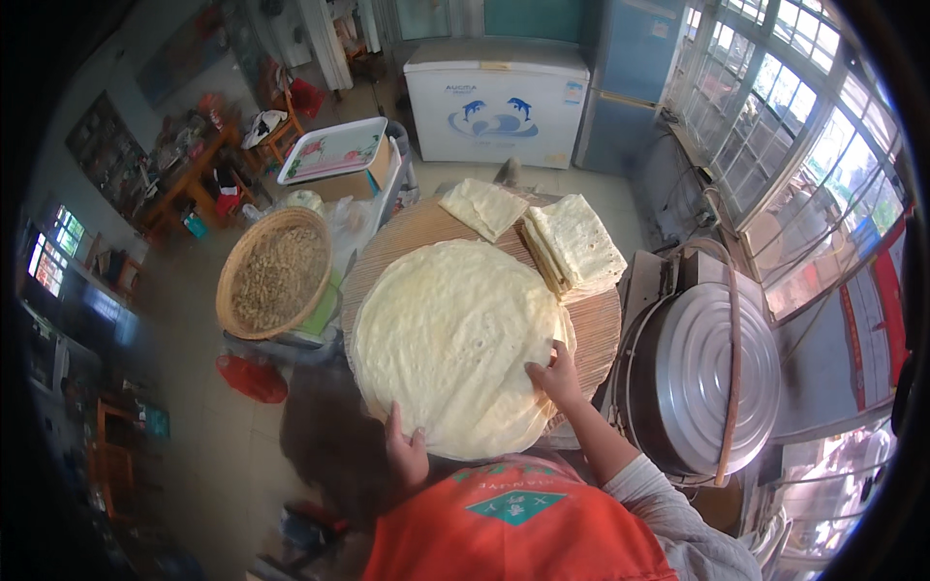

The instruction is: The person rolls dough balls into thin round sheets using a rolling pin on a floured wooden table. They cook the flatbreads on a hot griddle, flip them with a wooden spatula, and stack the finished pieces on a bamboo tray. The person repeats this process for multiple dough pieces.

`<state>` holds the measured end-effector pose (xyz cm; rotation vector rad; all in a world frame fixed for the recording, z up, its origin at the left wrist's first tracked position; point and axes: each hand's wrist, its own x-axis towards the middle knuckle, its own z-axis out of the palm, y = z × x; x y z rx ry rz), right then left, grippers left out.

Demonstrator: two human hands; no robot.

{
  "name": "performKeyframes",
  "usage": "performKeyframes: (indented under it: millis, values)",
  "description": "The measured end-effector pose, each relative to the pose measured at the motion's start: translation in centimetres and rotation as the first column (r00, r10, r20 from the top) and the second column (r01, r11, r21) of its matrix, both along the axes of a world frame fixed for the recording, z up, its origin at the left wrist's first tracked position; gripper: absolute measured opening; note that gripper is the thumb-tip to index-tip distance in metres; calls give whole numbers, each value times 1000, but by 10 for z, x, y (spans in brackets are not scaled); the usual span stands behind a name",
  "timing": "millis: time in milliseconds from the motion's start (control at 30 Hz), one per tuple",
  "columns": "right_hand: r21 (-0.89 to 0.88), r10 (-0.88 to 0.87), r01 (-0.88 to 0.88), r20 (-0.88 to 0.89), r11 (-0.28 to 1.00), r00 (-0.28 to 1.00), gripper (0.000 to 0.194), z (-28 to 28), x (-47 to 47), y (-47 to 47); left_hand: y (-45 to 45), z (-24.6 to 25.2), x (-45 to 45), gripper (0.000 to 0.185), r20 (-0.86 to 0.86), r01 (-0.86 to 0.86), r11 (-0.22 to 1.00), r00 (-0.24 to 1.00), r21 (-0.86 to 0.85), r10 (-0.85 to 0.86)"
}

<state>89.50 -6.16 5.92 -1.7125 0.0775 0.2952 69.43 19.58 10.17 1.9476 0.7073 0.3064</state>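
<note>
A large round sheet of thin pale flatbread point(458, 341) lies before me, with more sheets showing under its right edge. It rests on a round board of ribbed stalks point(599, 327). My left hand point(408, 452) pinches the near left edge, thumb on top. At the right edge, my right hand point(558, 374) grips the sheet between thumb and fingers. How many layers each hand holds is hidden. A stack of folded flatbreads point(581, 243) sits at the board's far right. One folded flatbread point(483, 207) lies to the left of that stack.
Close on the right stands a round griddle with a ridged metal lid point(712, 378) and a curved handle point(734, 363). To the left is a woven basket point(224, 290) of what look like peanuts. Beyond it, a floral tray point(334, 150) tops a cardboard box point(349, 187). A chest freezer point(501, 141) stands farther off.
</note>
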Motion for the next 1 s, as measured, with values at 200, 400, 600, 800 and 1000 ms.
performKeyframes:
  millis: [200, 400, 600, 800, 1000]
  values:
    - [102, -24, 50, -240, 993, 971, 65, 55, -11, 14, 2, 17, -19, 54, 164, 31, 815, 974, 578, -154]
    - [671, 133, -59, -60, 739, 989, 78, 88, 19, 150, -3, -7, -12, 36, 299, 206, 891, 951, -404, -84]
    - [-466, 701, -537, 581, 703, 413, 53, 62, -38, 126, 10, -12, -15, 27, 107, 93, 972, 992, -214, -72]
    - [-778, 877, -424, 472, 463, 93, 47, 48, -93, 78, 22, 33, -31, 12, 76, 372, 924, 922, 94, -379]
    - [-365, 581, -457, 410, 811, 703, 18, 43, -59, 85, 94, 28, 75, 29, 279, 507, 804, 760, 312, -588]
